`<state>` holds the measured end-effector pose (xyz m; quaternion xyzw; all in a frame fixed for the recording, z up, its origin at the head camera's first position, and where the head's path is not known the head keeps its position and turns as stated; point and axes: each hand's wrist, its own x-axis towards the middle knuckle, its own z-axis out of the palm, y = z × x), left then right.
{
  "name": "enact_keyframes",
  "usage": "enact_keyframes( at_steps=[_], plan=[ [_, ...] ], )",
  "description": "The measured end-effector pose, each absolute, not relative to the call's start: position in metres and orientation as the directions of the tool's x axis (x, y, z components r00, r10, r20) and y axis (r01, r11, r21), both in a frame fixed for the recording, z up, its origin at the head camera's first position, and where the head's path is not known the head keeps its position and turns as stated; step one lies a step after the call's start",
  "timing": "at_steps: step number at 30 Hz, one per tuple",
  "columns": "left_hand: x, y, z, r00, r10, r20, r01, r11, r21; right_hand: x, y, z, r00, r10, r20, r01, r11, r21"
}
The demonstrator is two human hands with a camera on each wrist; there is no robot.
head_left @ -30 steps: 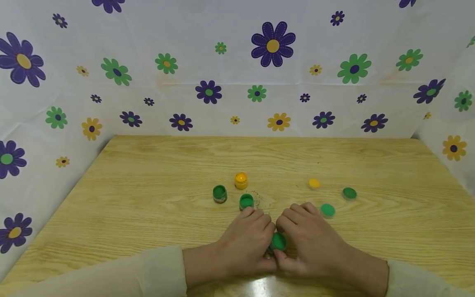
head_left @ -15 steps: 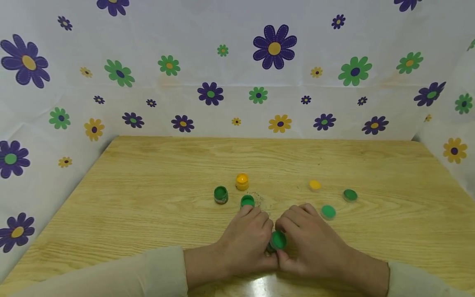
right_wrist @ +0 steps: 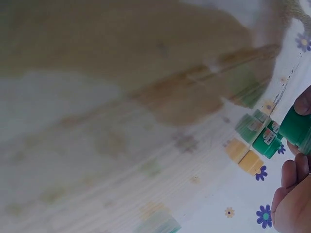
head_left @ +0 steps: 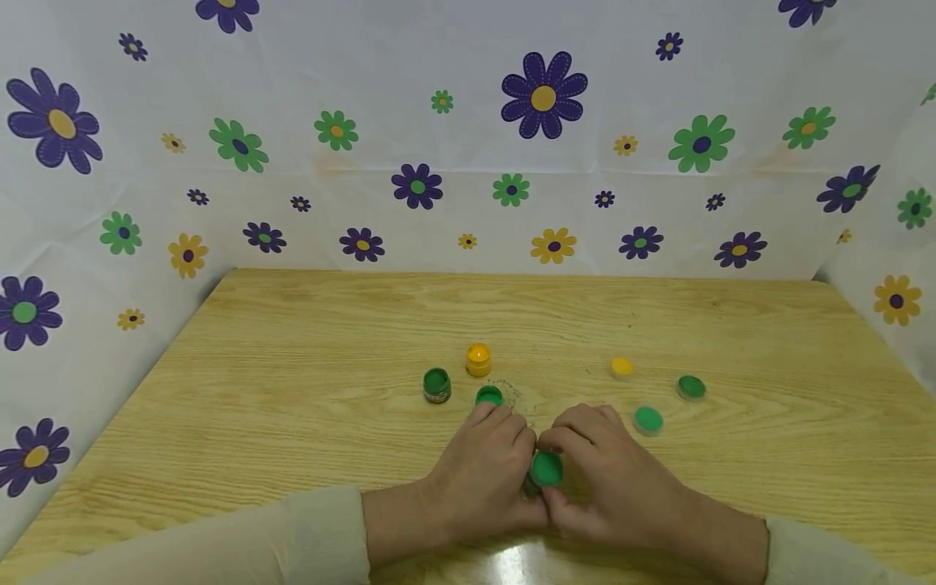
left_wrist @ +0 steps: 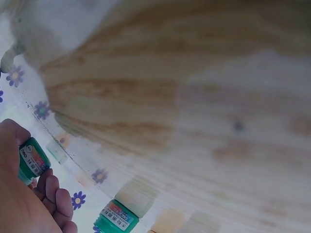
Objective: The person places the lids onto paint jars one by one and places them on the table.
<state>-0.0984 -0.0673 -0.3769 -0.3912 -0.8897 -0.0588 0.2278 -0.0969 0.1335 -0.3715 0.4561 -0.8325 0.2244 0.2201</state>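
In the head view my left hand (head_left: 488,475) and right hand (head_left: 621,479) meet low in the middle around a small green paint jar, its round green lid (head_left: 546,469) showing between them. The left wrist view shows the labelled jar (left_wrist: 34,158) gripped between the left thumb and fingers. My right thumb and fingers pinch the lid (right_wrist: 295,125) in the right wrist view. Just beyond the left knuckles stands an uncovered green paint jar (head_left: 489,396), partly hidden. Behind it are an uncovered dark green jar (head_left: 437,385) and a yellow jar (head_left: 478,360).
Three loose lids lie on the wooden table (head_left: 314,341) to the right: yellow (head_left: 621,368), dark green (head_left: 691,387) and light green (head_left: 648,420). Dark specks are scattered beside the jars. A flower-print cloth (head_left: 453,138) borders the table at the back and sides.
The right fingers have shifted slightly left around the lid, which sits a little higher between the hands. The whole head view has drifted slightly; the jars and loose lids on the table stay put.
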Motion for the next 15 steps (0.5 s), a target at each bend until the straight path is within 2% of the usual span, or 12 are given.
enact_keyframes(
  at_steps=[4,11,15],
  plan=[
    [-0.099,-0.0669,-0.3761,-0.574,0.675,0.465,0.724,0.683,-0.098,-0.097,0.1342,-0.3709,-0.504,-0.645,0.574,-0.838,0.527,-0.143],
    [-0.0995,-0.0681,-0.3746,-0.584,0.67,0.459,0.73,0.68,-0.065,-0.0956,0.1346,-0.3672,-0.587,-0.625,0.514,-0.759,0.646,-0.08],
    [-0.1003,-0.0677,-0.3755,-0.583,0.654,0.482,0.723,0.688,-0.059,-0.0958,0.1343,-0.3668,-0.592,-0.621,0.513,-0.744,0.666,-0.052]
  ],
)
